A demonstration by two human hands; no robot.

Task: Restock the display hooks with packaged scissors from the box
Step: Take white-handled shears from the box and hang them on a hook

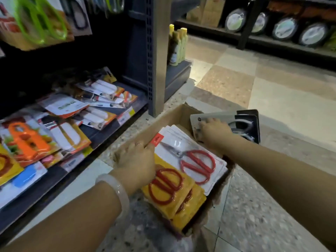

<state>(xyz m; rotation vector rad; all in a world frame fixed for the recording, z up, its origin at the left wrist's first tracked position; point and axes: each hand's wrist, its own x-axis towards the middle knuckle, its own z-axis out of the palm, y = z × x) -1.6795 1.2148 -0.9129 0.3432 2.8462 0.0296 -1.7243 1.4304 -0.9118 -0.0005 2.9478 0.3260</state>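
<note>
Right hand (211,132) clamped on a stack of grey-and-black packs (241,124) at the far end of the box (174,113), tilting them up on edge, probably to lift several at once. Left hand (137,160) closed on the corner of the white packs (190,153), fingers curled at the red tab, seemingly steadying or peeling the top one. Red-handled scissors visible through the blister. Yellow packs (176,195) stacked just beside, at the near end. Box on the floor (272,99), close against the shelf (101,131) for short reaches. Hooks hidden behind hanging green scissors (38,20) above; nothing hung yet from this grab.
</note>
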